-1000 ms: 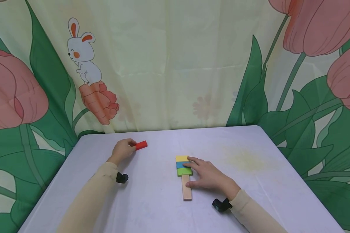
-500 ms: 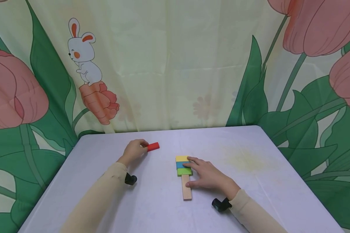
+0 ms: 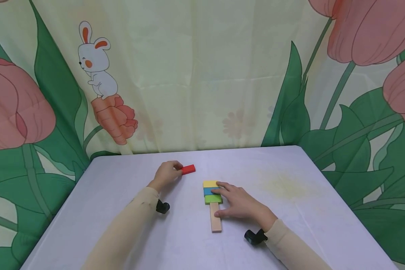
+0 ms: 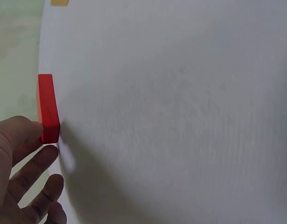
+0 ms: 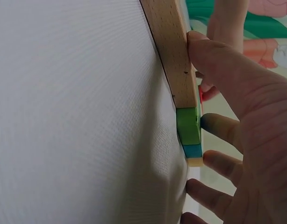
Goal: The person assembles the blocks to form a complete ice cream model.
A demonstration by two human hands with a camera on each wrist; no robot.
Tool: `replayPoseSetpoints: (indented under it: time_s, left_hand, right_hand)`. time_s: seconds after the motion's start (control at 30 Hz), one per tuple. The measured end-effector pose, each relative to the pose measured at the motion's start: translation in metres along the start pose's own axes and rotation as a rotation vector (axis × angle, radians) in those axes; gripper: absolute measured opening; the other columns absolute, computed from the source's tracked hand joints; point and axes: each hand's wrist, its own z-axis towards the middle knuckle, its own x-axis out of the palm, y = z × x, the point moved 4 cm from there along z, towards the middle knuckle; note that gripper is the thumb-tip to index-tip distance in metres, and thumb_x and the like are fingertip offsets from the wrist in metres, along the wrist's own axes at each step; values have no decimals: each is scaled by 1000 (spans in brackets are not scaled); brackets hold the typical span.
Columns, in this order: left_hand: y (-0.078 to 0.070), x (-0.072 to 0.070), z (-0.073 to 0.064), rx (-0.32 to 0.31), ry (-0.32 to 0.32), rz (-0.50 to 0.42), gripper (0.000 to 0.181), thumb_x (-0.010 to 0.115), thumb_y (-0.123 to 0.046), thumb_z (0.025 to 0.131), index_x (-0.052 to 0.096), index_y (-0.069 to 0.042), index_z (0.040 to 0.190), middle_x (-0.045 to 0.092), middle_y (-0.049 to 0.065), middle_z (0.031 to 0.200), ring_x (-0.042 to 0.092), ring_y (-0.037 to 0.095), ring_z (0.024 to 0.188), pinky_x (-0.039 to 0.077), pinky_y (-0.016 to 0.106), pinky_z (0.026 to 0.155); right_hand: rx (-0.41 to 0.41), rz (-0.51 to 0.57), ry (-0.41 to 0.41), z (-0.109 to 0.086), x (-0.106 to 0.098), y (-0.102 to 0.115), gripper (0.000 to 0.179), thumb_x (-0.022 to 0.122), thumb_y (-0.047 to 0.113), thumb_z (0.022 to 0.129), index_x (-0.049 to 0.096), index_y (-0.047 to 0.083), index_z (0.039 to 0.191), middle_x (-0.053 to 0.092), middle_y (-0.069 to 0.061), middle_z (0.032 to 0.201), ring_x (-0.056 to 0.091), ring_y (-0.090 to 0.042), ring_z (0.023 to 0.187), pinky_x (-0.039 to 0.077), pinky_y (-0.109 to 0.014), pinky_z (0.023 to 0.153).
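In the head view, my left hand (image 3: 166,176) pinches a red wooden block (image 3: 189,170) by one end, up and left of a row of blocks. The left wrist view shows the thumb and index finger at the near end of that red block (image 4: 48,102). A yellow block (image 3: 209,183), a blue block (image 3: 207,191) and a green block (image 3: 212,199) lie side by side above a long plain wooden block (image 3: 216,221). My right hand (image 3: 241,202) rests along their right side, thumb touching the plain block, fingers spread and partly covering the coloured blocks.
A white cloth covers the table (image 3: 283,225), with a faint yellowish stain (image 3: 285,185) on the right. Behind its far edge hangs a curtain (image 3: 202,75) printed with tulips and a rabbit. Each wrist wears a small black camera (image 3: 255,237).
My left hand has carried the red block to the right, nearer the row of blocks. The right hand and the row have stayed in place.
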Motion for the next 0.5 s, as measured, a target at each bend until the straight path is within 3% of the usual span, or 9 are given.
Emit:
replayPoseSetpoints:
  time_s: [0.5]
  left_hand:
    - [-25,18,0,-29,15,-23,22,72,-19,95,76,-17,116,70,5,110,62,24,104,54,42,93]
  right_hand:
    - [15,-2,21,0,2,-1,83,76,67,82,49,33,153,33,-3,168,38,-34,150,34,-58,117]
